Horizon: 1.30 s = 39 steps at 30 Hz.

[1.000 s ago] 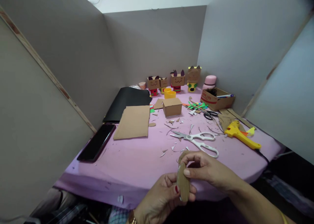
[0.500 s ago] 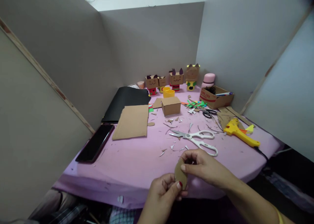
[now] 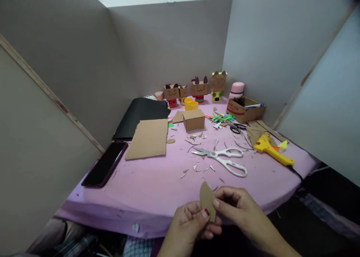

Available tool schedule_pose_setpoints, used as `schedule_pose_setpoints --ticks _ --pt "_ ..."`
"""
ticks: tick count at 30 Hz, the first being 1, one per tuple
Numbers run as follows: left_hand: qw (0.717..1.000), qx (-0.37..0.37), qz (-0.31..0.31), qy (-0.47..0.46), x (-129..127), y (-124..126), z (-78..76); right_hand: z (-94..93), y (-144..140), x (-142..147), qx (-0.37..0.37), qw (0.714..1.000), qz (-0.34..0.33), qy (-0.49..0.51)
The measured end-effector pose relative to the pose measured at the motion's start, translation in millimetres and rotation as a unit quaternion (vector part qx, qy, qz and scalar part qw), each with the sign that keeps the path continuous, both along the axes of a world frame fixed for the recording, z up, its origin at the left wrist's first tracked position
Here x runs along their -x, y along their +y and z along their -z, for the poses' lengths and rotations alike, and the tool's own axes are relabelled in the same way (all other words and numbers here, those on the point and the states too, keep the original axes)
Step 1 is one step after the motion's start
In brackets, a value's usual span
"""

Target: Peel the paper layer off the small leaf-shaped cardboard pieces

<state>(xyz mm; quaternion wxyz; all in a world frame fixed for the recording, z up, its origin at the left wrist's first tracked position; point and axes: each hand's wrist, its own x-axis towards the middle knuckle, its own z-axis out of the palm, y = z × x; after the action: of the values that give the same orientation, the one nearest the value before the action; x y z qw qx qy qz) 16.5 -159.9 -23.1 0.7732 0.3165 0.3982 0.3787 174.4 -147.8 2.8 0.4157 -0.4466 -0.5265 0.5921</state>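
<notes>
A leaf-shaped cardboard piece (image 3: 207, 197) stood nearly upright in the left hand (image 3: 191, 223), its pointed tip rising clear above the grip and leaning slightly to the left, its lower end set down among the fingers. The left grip was closed on it: the thumb, its nail painted red, pressed flat on the lower front face, while the other fingers curled behind and below. The right hand (image 3: 239, 210) came to the piece from the other side. Its thumb tip touched the right edge of the card about midway up, and its index finger bent close beside that edge; whether the two pinched the card between them could not be told. Both hands were at the near edge of the tabletop (image 3: 152, 197), which was covered in pink cloth. Just beyond them lay white-handled scissors (image 3: 213, 154), blades parted and pointing left, with paper scraps (image 3: 195, 167) scattered near. Farther back sat a small cardboard box (image 3: 194, 121); a flat cardboard sheet (image 3: 147, 140) lay to its left, and a yellow glue gun (image 3: 270, 150) lay toward the right.
</notes>
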Motion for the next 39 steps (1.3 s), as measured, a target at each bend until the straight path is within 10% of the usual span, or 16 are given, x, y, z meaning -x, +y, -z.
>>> schedule_pose_setpoints --ticks 20,39 --pt "0.983 -0.117 -0.106 0.093 -13 -15 3.5 16.4 -4 17 0.105 0.974 0.093 0.176" --pt "0.984 -0.045 -0.169 0.015 -8 -9 11.7 17.8 -23 14 -0.111 0.984 0.048 -0.131"
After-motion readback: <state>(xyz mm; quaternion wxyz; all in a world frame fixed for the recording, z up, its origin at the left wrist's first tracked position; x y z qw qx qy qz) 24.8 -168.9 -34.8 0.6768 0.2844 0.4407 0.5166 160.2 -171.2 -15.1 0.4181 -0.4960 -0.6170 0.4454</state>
